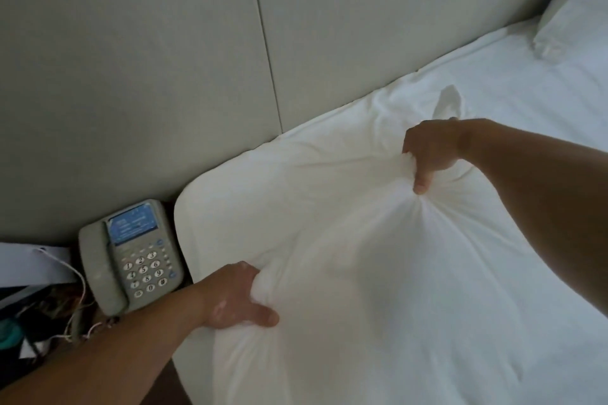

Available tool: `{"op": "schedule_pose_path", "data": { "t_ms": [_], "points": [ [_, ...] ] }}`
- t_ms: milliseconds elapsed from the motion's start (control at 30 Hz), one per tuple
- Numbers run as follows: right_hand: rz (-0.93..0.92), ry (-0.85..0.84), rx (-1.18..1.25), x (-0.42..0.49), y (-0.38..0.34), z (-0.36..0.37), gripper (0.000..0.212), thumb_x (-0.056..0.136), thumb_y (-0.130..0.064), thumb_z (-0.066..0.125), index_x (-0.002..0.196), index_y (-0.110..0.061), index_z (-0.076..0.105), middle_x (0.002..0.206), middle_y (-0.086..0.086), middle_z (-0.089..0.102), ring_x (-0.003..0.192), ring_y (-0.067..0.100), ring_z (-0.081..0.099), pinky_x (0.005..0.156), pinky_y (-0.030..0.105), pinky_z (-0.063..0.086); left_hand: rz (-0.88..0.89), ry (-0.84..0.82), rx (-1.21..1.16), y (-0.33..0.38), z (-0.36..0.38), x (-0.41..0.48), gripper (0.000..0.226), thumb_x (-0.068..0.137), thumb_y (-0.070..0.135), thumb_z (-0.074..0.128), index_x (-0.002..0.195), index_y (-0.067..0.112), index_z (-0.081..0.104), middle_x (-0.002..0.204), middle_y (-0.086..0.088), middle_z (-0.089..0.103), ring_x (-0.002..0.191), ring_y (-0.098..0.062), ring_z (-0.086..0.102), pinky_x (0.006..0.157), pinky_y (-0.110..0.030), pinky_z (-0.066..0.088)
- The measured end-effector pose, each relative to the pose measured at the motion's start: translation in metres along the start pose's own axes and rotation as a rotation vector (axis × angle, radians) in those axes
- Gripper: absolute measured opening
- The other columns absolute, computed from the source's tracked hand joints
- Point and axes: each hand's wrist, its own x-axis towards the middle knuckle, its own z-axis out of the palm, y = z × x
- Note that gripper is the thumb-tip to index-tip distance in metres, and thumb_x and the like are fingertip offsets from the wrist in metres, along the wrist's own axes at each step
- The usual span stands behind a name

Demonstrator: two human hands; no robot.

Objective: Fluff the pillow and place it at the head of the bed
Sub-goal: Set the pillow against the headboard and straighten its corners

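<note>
At the far left edge of the frame, a clutter of dark items, thin cords (77, 286) and a white sheet of paper (29, 265) lies in shadow; its details cannot be made out. Just to its right, at lower left, a grey desk telephone (131, 255) with a lit blue display and a numbered keypad sits against the base of the padded wall panel (131, 59), which fills the upper left and centre of the frame.

The left hand (238, 297) enters from the lower left, its forearm crossing in front of the telephone. Its fingers are closed around a bunched fold of the white pillow (329, 240) at the pillow's near left edge, thumb on top.

The pillow occupies the centre and lower centre of the frame, lying on the white bed sheet (526, 82) with its far edge just beside the wall panel. Creases radiate across its cover from both grip points.

The right hand (431, 151), reaching in from the right edge, is clenched on a gather of fabric at the pillow's upper right, thumb pointing down.

In the upper right corner, a second white pillow (572, 10) leans against the wall panel, well apart from the first.
</note>
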Motion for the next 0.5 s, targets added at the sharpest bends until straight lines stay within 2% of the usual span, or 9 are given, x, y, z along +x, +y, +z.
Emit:
{"op": "schedule_pose_path", "data": {
  "t_ms": [100, 167, 267, 333, 433, 500],
  "points": [
    [0.015, 0.035, 0.015, -0.026, 0.017, -0.013, 0.072, 0.060, -0.048, 0.093, 0.120, -0.014, 0.073, 0.116, 0.003, 0.072, 0.108, 0.025, 0.066, 0.089, 0.035, 0.055, 0.028, 0.126, 0.069, 0.017, -0.015, -0.018, 0.024, 0.069, 0.052, 0.087, 0.067, 0.037, 0.068, 0.079, 0.021, 0.076, 0.085, -0.001, 0.073, 0.065, -0.012, 0.046],
    [0.038, 0.072, 0.048, -0.044, 0.029, -0.026, 0.068, 0.062, -0.046, 0.093, 0.118, -0.012, 0.074, 0.118, 0.006, 0.071, 0.107, 0.025, 0.065, 0.087, 0.032, 0.054, 0.037, 0.236, 0.109, 0.029, -0.040, -0.030, 0.027, 0.069, 0.050, 0.087, 0.074, 0.028, 0.072, 0.085, 0.010, 0.079, 0.086, -0.009, 0.074, 0.061, -0.013, 0.046],
    [0.059, 0.167, 0.107, -0.067, 0.041, -0.055, 0.069, 0.066, -0.048, 0.091, 0.122, -0.013, 0.072, 0.125, 0.005, 0.065, 0.114, 0.027, 0.061, 0.087, 0.031, 0.048, 0.037, 0.376, 0.181, 0.050, -0.090, -0.050, 0.034, 0.068, 0.049, 0.090, 0.072, 0.023, 0.068, 0.072, 0.012, 0.071, 0.075, -0.013, 0.068, 0.055, -0.016, 0.043],
    [0.069, 0.255, 0.111, -0.075, 0.044, -0.080, 0.065, 0.065, -0.049, 0.091, 0.117, -0.012, 0.075, 0.118, 0.009, 0.070, 0.106, 0.030, 0.063, 0.086, 0.034, 0.050, 0.038, 0.453, 0.256, 0.061, -0.124, -0.061, 0.035, 0.068, 0.050, 0.090, 0.072, 0.024, 0.066, 0.073, 0.013, 0.067, 0.077, -0.017, 0.067, 0.060, -0.025, 0.045],
    [0.072, 0.394, 0.081, -0.080, 0.046, -0.117, 0.057, 0.060, -0.054, 0.091, 0.102, -0.017, 0.080, 0.095, 0.005, 0.072, 0.094, 0.033, 0.065, 0.085, 0.040, 0.056, 0.046, 0.556, 0.376, 0.070, -0.167, -0.073, 0.048, 0.067, 0.060, 0.088, 0.089, 0.020, 0.075, 0.095, -0.002, 0.078, 0.092, -0.027, 0.072, 0.074, -0.032, 0.051],
    [0.088, 0.480, 0.083, -0.079, 0.047, -0.138, 0.055, 0.057, -0.057, 0.091, 0.099, -0.023, 0.081, 0.086, 0.001, 0.067, 0.091, 0.034, 0.066, 0.084, 0.043, 0.058, 0.039, 0.615, 0.427, 0.077, -0.188, -0.080, 0.048, 0.069, 0.060, 0.086, 0.092, 0.019, 0.075, 0.103, -0.008, 0.079, 0.095, -0.030, 0.072, 0.075, -0.033, 0.048]
  ]
}}
